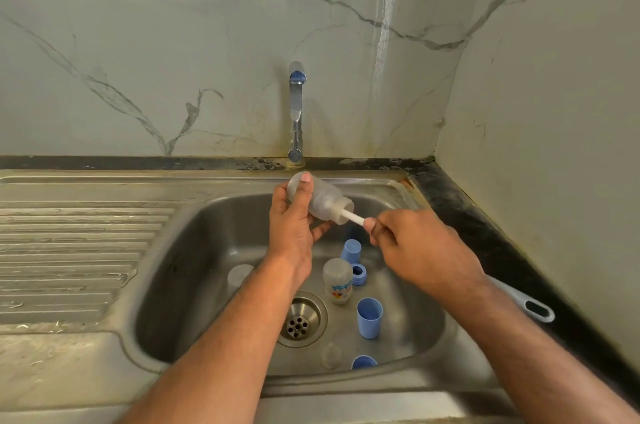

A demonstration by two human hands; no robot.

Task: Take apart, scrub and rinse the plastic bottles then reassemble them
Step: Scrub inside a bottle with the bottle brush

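- Two hands worked above the far half of the sink [180, 226]: our left hand [290, 226] curled round a clear bottle [323, 199] held on its side, thumb along its base end, mouth pointing right.
- Our right hand [412, 243] pinched the white brush handle [352, 217], whose head sat inside the bottle's mouth.
- Below them a second bottle [338, 280] lay just right of the drain [300, 319], touching a blue ring [359, 274].
- We saw one blue cap [351, 250] farther back, a blue cup [369, 317] nearer, another blue piece [363, 362] at the near wall.
- Left of the drain the basin floor held only a clear lid [239, 275].
- A grey-handled tool [526, 302] lay on the right rim.
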